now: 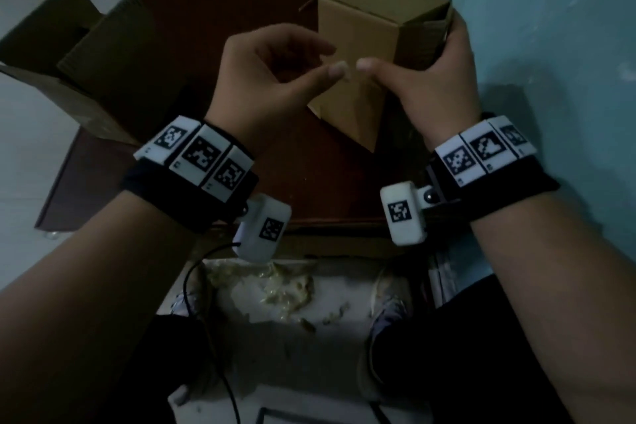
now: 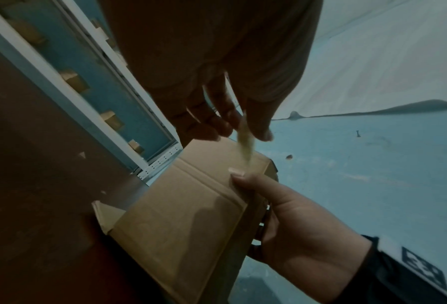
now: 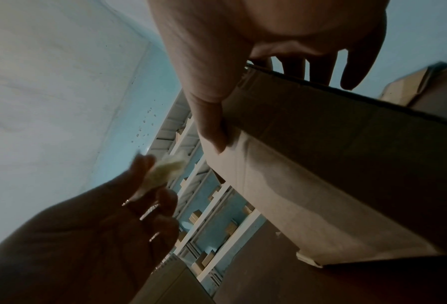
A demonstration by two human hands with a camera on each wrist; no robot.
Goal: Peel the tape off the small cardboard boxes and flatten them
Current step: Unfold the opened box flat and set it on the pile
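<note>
A small brown cardboard box [image 1: 364, 21] is held above the brown table [image 1: 309, 189], its end flaps loose. My right hand [image 1: 413, 52] grips it, thumb on the near face and fingers wrapped round the far right side; the right wrist view shows that box [image 3: 334, 174] under the thumb. My left hand [image 1: 328, 60] hovers just left of the box and pinches a pale, crumpled strip of tape [image 2: 245, 144] between thumb and fingers. In the right wrist view the tape [image 3: 165, 170] is blurred and apart from the box.
Larger open cardboard boxes [image 1: 75, 52] stand at the table's left. A pile of peeled tape [image 1: 275, 286] lies on the pale floor by my shoes [image 1: 389, 313]. A blue wall [image 1: 550, 45] is close on the right. White shelving [image 2: 87, 86] with small boxes stands behind.
</note>
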